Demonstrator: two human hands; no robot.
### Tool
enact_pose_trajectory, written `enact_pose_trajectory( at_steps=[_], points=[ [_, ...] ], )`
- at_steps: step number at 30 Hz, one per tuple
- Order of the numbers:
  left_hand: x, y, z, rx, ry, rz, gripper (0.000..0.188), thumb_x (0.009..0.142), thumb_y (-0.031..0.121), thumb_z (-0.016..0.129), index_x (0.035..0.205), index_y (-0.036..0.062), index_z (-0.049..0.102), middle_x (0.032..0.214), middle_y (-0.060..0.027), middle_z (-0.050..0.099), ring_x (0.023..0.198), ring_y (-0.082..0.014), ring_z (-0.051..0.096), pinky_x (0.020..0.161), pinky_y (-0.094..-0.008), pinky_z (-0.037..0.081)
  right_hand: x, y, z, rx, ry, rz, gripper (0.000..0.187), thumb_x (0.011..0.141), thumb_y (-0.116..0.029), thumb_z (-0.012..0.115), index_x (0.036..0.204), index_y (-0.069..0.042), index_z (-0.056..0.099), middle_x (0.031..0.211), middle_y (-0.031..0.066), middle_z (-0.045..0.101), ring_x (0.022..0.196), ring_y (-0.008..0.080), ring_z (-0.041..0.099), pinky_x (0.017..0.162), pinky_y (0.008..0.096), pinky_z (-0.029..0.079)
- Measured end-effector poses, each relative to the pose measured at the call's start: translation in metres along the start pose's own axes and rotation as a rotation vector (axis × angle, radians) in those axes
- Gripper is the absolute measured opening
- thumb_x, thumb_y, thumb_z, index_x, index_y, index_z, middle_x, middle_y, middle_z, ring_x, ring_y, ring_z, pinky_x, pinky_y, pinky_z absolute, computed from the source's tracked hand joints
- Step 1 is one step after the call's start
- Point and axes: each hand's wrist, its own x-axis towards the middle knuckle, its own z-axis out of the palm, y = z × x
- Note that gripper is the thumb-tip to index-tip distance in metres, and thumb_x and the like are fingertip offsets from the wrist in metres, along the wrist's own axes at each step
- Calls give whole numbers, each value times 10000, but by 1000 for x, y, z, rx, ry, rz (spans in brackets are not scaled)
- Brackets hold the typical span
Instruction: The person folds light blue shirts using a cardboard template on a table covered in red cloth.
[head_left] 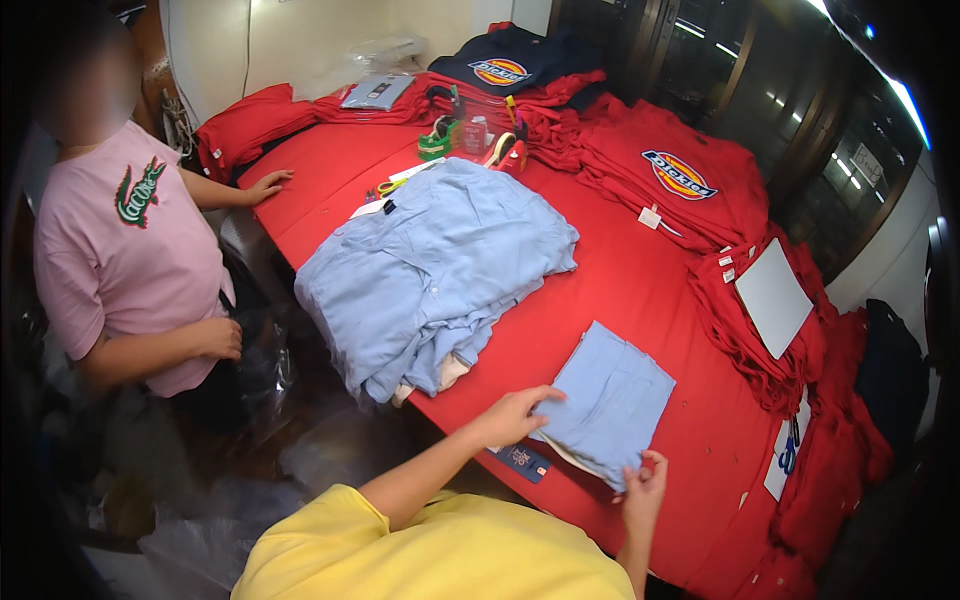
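A light blue shirt (615,385), folded into a neat rectangle, lies on the red-covered table in front of me. My left hand (515,418) grips its left edge, fingertips on the top layer. At the near right corner, my right hand (643,480) has its curled fingers on the cloth; its thumb is partly hidden. Something pale, perhaps a backing sheet, shows under the near left edge. Beside that edge lies a dark blue tag (527,463). Farther left is a big loose pile of light blue shirts (440,270).
Red shirts (675,165) are stacked along the far and right sides, with a white board (775,298) on one stack. A tape dispenser (505,153), a green tape holder (437,140) and scissors (392,187) lie behind the pile. Another person (130,240) stands at the left, one hand on the table.
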Motion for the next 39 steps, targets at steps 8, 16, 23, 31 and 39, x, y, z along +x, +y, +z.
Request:
enact_pose_trajectory(
  at_steps=[8, 16, 23, 31, 39],
  points=[
    [-10, 125, -70, -658, -156, 229, 311, 896, 151, 641, 1169, 3, 628, 1045, -48, 667, 1011, -135, 583, 927, -307, 446, 34, -137, -59, 13, -290, -445, 367, 840, -84, 639, 1165, 75, 577, 883, 106, 643, 713, 133, 600, 600, 258, 504],
    [104, 5, -41, -210, 279, 34, 260, 925, 166, 611, 1108, -15, 648, 966, -36, 672, 881, -103, 599, 757, -238, 470, 163, -43, -16, 144, -417, -165, 160, 889, -86, 609, 1017, -1, 652, 831, -30, 593, 753, 52, 529, 677, 211, 421],
    [131, -36, -24, -217, 385, -62, 282, 910, 93, 587, 1162, -29, 555, 926, -79, 673, 839, -114, 615, 752, -251, 475, 191, -12, 3, -117, -322, -251, 338, 914, -27, 568, 1246, -53, 510, 862, 8, 612, 727, 39, 523, 654, 186, 422],
    [130, -38, -10, -24, 475, -148, 350, 850, 120, 653, 1168, 26, 541, 913, -104, 678, 865, -196, 640, 755, -318, 492, 175, -1, 15, -830, -7, -655, 198, 874, -131, 631, 1055, -52, 621, 994, 124, 586, 823, 254, 589, 780, 343, 483],
    [144, -61, -12, -187, 460, -144, 387, 857, 74, 632, 1230, 28, 539, 945, -117, 667, 860, -197, 636, 771, -318, 496, 86, -30, 60, -938, -471, -440, 580, 818, -284, 663, 1307, -60, 447, 1148, 215, 557, 956, 367, 611, 823, 460, 506]
  ],
)
